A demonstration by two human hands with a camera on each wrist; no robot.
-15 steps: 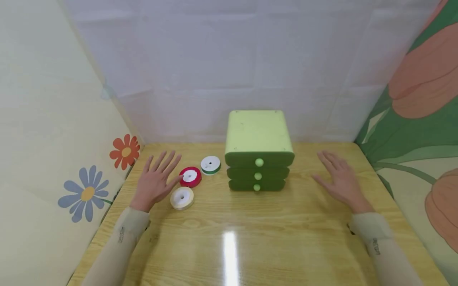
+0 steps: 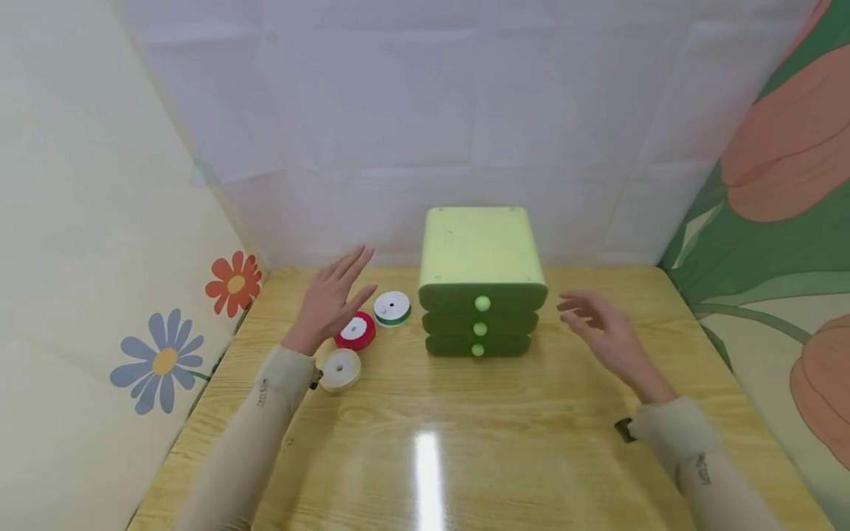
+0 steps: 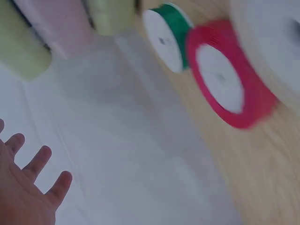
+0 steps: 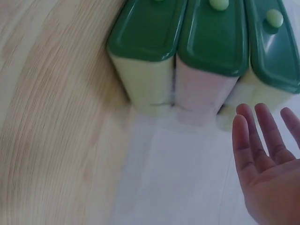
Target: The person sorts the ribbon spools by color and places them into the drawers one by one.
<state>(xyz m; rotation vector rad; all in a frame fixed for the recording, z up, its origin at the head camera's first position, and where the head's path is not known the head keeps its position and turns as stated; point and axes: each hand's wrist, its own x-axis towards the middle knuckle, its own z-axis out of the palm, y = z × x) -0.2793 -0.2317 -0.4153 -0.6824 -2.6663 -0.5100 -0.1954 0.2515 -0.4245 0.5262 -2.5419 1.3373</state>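
A small green drawer cabinet (image 2: 479, 247) with three stacked drawers and round knobs stands at the back of the table. To its left lie three ribbon spools: a green one (image 2: 392, 306), a red one (image 2: 357, 332) and a cream one (image 2: 341, 370). Above the red spool my left hand (image 2: 327, 302) hovers with its fingers extended, holding nothing. My right hand (image 2: 607, 332) is in the air to the right of the cabinet, fingers loosely bent and holding nothing. In the right wrist view its fingers are apart from the drawer fronts (image 4: 213, 42).
The wooden table (image 2: 518, 435) meets a white sheet (image 2: 372, 133) at the back. Flower-printed panels (image 2: 60, 243) flank it on both sides. A bright light reflection (image 2: 428, 479) lies near the front.
My left hand has moved right and farther back, over the red spool. My right hand has moved left toward the cabinet, its fingers more bent. The spools and cabinet stay put.
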